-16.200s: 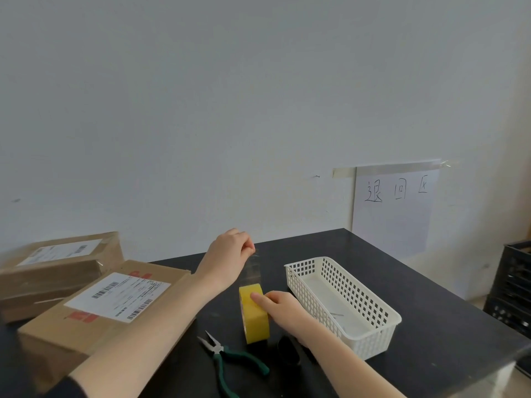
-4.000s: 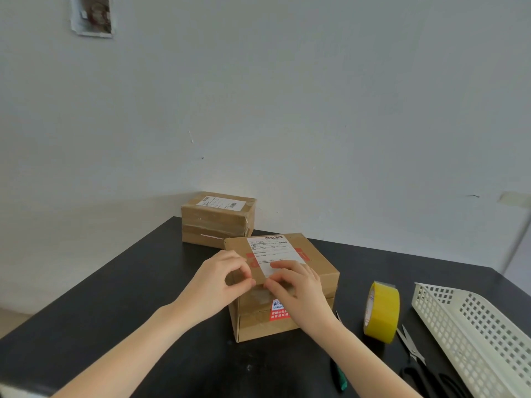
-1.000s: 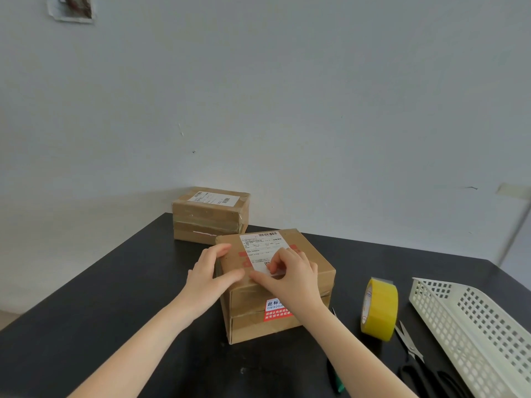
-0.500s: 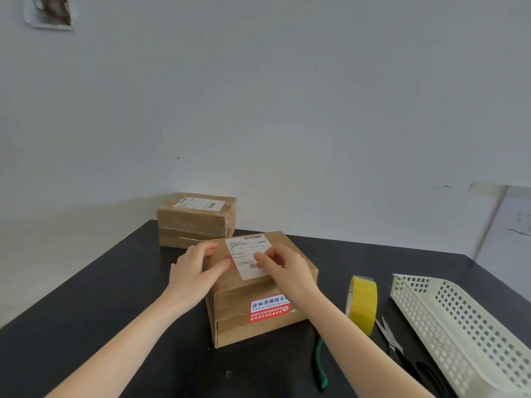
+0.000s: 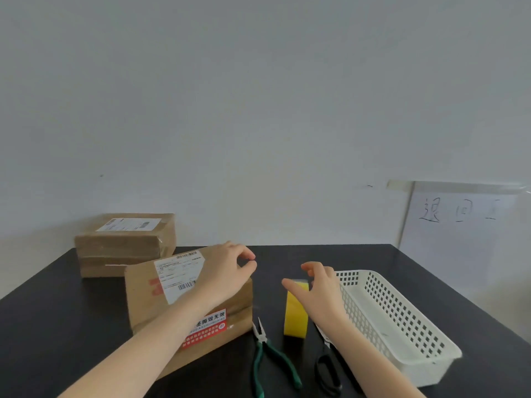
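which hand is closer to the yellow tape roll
Right. The right hand reaches over the top of the yellow tape roll; the left hand is off to its left, above the near cardboard box.

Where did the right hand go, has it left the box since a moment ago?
Yes. The right hand has left the box and moved right, to the yellow tape roll standing beside the white basket.
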{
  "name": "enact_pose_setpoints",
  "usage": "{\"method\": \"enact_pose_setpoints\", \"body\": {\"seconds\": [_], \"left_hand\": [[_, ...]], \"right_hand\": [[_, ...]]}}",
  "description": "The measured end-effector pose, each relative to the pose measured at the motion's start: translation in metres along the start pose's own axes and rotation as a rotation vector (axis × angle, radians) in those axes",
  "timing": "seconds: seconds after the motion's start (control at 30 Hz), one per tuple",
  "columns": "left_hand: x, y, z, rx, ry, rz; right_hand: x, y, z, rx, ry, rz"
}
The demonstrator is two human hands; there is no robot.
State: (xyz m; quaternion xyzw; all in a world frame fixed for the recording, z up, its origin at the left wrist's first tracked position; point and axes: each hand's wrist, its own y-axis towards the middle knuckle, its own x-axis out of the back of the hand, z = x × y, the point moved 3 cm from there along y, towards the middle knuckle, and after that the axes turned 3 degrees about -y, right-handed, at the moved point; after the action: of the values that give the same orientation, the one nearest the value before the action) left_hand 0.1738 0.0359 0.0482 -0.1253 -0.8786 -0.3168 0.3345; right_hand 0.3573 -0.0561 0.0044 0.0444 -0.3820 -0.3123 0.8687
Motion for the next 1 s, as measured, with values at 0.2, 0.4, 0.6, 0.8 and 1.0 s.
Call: {"method": "enact_pose_setpoints", "body": {"seconds": [0.2,0.4,0.6,0.8,1.0], "left_hand": [[-0.058,0.030,-0.033,-0.052,-0.043,0.195],[-0.094,0.047,-0.037,-0.074,0.043,0.305],[-0.113,0.062,-0.030,-0.065,0.142,0.467],[-0.124,0.071,-0.020,-0.041,0.169,0.567],[-0.127,0.071,-0.015,-0.029,0.159,0.599]], "right_hand": [[0.011,0.002,-0.031,-0.035,0.011,0.113],[0.015,0.000,-0.039,-0.061,0.017,0.222],[0.004,0.001,-0.046,-0.130,0.083,0.314],[-0.004,0.000,-0.051,-0.183,0.062,0.376],[-0.004,-0.004,-0.053,-0.172,0.097,0.409]]}}
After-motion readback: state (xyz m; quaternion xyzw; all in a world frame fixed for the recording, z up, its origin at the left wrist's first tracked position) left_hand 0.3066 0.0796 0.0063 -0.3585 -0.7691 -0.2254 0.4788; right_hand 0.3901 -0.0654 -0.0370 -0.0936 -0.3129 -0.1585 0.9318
